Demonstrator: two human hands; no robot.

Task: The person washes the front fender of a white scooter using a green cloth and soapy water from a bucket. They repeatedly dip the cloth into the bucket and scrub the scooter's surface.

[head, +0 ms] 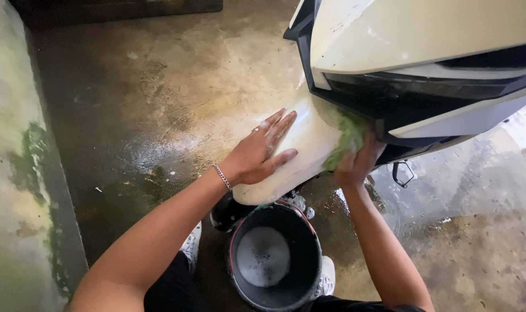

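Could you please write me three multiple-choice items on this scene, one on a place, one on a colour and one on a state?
1. Where is the bucket?
A. On the floor between the person's feet
B. On the scooter seat
C. By the far wall

2. What colour is the cloth?
A. Red
B. Green
C. Blue

3. How is the left hand?
A. Clenched in a fist
B. Inside the bucket
C. Flat on the white fender

Answers:
1 A, it stands low in view between the shoes.
2 B, the cloth in the right hand is green.
3 C, its fingers lie spread on the panel.
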